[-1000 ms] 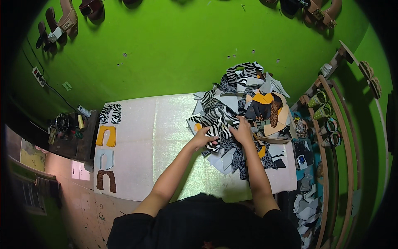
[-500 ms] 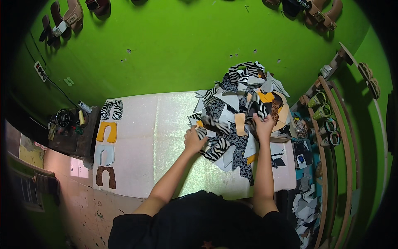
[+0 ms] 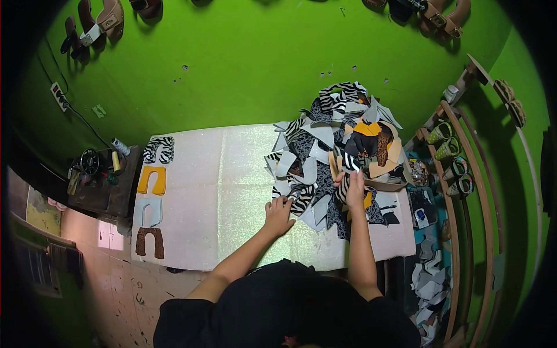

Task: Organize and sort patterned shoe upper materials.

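On the right half of the table lies a heap of cut material scraps [image 3: 322, 134] in zebra print, grey, black pattern, tan and yellow. My right hand [image 3: 355, 194] grips a zebra-print scrap [image 3: 349, 162] at the heap's front, by the box. Lower left of it, my left hand [image 3: 279, 216] rests with fingers apart on the heap's near-left edge, touching another zebra-print scrap [image 3: 302, 198]. Down the table's left edge run U-shaped pieces: zebra print [image 3: 167, 149], yellow [image 3: 147, 181], light grey [image 3: 152, 213] and leopard print [image 3: 149, 243].
The pale table [image 3: 191, 191] stands against a green wall. An open cardboard box [image 3: 387, 186] sits under scraps at right. Beyond it, a wooden rack [image 3: 458, 232] holds sandals [image 3: 447, 149]. A dark sewing machine table [image 3: 110, 200] with thread spools adjoins the left side.
My right hand has come nearer to me and slightly left, with a zebra-print scrap in it. My left hand has lowered onto the heap's edge, and the blurred zebra-print scrap has settled.
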Action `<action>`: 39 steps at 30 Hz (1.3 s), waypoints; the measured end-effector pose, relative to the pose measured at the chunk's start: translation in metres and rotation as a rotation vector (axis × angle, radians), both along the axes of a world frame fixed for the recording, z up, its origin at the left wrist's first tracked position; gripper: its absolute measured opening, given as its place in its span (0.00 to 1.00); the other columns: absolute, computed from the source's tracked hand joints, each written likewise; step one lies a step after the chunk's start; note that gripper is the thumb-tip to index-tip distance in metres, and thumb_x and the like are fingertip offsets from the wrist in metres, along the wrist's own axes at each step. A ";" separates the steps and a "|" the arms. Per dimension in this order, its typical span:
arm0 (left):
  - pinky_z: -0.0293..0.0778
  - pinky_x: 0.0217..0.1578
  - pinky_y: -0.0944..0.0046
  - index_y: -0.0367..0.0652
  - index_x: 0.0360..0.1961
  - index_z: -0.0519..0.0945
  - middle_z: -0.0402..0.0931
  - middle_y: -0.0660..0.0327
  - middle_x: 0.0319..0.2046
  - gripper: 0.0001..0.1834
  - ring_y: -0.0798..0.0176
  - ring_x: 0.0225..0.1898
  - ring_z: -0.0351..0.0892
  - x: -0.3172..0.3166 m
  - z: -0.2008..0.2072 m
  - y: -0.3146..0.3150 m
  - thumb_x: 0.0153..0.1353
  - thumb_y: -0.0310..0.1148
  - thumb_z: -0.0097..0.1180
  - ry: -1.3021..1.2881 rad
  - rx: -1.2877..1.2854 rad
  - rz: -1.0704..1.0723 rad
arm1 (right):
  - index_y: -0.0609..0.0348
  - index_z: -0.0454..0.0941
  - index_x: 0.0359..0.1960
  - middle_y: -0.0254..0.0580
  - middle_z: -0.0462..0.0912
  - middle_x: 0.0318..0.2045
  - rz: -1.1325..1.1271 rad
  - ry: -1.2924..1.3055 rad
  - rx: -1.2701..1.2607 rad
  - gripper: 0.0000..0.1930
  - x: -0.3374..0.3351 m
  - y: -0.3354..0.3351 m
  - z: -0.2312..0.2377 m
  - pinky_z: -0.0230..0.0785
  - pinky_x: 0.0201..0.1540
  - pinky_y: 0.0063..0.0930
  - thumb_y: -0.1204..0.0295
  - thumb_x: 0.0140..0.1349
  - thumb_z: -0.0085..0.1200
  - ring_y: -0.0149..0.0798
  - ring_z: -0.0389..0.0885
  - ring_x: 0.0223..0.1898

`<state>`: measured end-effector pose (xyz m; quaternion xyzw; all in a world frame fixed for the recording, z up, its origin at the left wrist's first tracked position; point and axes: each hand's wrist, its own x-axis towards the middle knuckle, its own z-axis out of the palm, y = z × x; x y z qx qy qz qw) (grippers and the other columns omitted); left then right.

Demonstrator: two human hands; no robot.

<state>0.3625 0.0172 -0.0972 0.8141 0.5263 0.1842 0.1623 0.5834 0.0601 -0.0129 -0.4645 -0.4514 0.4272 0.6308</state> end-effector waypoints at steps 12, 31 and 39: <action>0.56 0.44 0.56 0.39 0.33 0.73 0.66 0.57 0.39 0.14 0.56 0.45 0.63 -0.005 0.029 0.011 0.48 0.37 0.53 -0.139 0.215 0.035 | 0.65 0.70 0.36 0.41 0.77 0.32 0.031 0.074 -0.025 0.14 -0.015 -0.043 -0.001 0.67 0.34 0.21 0.70 0.65 0.30 0.30 0.76 0.28; 0.71 0.43 0.64 0.37 0.54 0.62 0.71 0.58 0.39 0.25 0.64 0.39 0.73 -0.100 0.097 0.023 0.65 0.46 0.30 -1.631 -1.146 -0.163 | 0.60 0.66 0.52 0.47 0.70 0.35 0.034 -0.899 0.407 0.26 -0.153 -0.065 0.058 0.57 0.43 0.37 0.57 0.56 0.45 0.47 0.67 0.39; 0.66 0.48 0.60 0.40 0.51 0.65 0.69 0.54 0.45 0.21 0.61 0.47 0.69 -0.154 0.103 0.005 0.65 0.44 0.33 -1.746 -1.073 0.022 | 0.60 0.65 0.53 0.48 0.69 0.41 0.218 -0.876 0.344 0.26 -0.244 -0.073 0.039 0.56 0.47 0.38 0.66 0.50 0.52 0.47 0.66 0.43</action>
